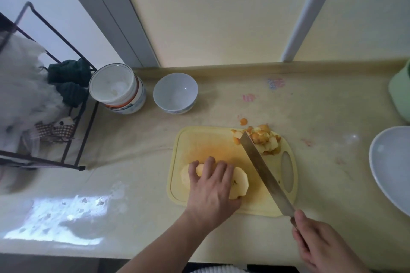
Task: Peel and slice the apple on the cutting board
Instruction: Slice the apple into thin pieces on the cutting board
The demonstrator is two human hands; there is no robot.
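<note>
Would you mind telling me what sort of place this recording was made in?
Most likely a home kitchen counter: a yellow cutting board with a peeled apple and a knife, two bowls by the wall, and a wire rack at the left.

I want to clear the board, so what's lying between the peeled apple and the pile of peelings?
In the head view, only the knife blade crosses bare yellow cutting board between the peeled apple and the pile of peelings.

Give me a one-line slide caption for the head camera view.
Left hand steadies the peeled apple on the yellow cutting board while the right hand holds the knife beside the peel pile.
</note>
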